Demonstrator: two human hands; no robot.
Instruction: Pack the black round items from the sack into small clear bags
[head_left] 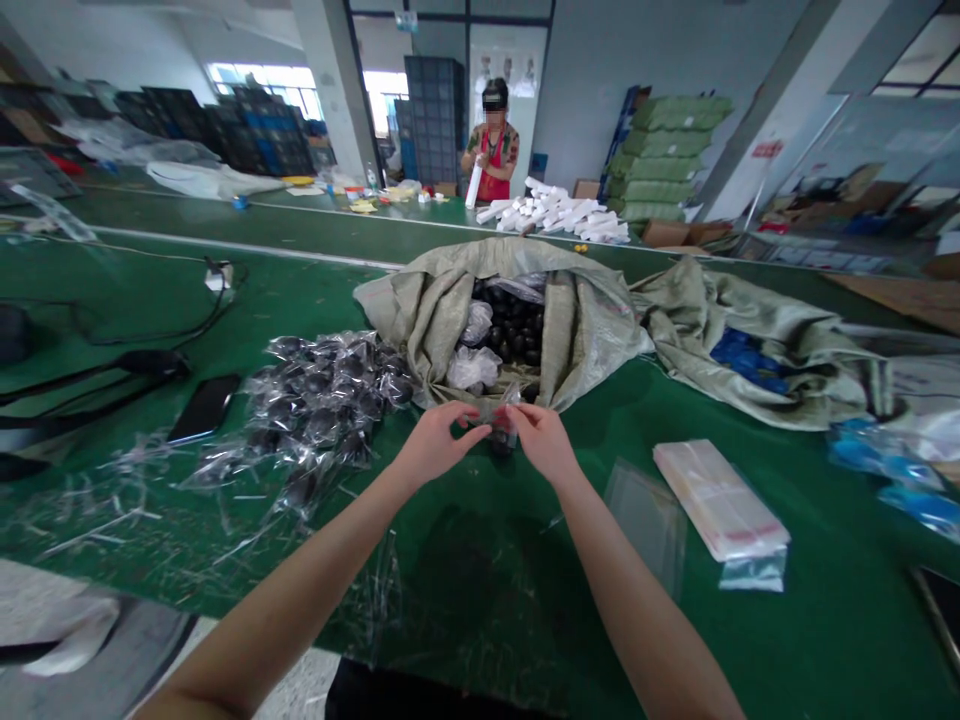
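A small clear plastic bag (513, 396) hangs between my hands just in front of the open sack, with a dark round piece (501, 442) low inside it. My right hand (541, 438) pinches the bag's upper right side. From the other side, my left hand (439, 442) curls its finger and thumb tips onto the bag's top edge, leaving a gap between thumb and forefinger. Behind them, a woven sack (431, 345) lies with its mouth open, showing many black round pieces (516, 325) and crumpled clear plastic (474, 368).
Bagged black pieces (330, 385) are heaped at left, beside a phone (202, 408) and plastic scraps (112, 525). Flat clear bags (716, 495) are stacked at right. Another sack (682, 300) holds blue pieces (750, 358). Across the table, a person (495, 150) stands by white tubes (559, 212).
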